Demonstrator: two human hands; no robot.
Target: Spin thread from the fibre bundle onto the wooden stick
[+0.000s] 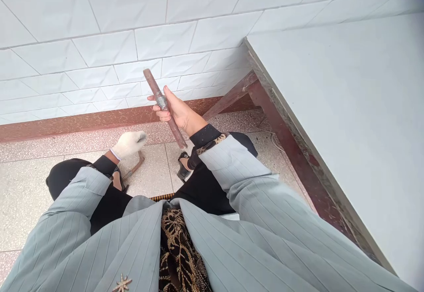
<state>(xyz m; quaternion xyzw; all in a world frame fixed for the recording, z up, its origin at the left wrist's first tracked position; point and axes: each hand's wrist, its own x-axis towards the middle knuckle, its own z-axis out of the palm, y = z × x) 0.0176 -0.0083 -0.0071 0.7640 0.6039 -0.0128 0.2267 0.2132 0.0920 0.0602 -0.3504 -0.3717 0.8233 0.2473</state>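
Observation:
My bare right hand is wrapped round a brown wooden stick, which slants from upper left to lower right in front of the wall. Silver wire is wound in a tight coil about the stick's middle, under my fingers. On my left hand is a white work glove with greyish fingertips. Its fingers are curled closed, apart from the stick, and whatever may be inside them is hidden. Below that glove a curved brownish object lies on the floor, partly covered, its kind unclear.
White tiles cover the wall, with a reddish-brown skirting at its foot. To my right stands a white-topped table on a dark red wooden frame. A thin pale cord lies near its leg. My knees and shoes are below.

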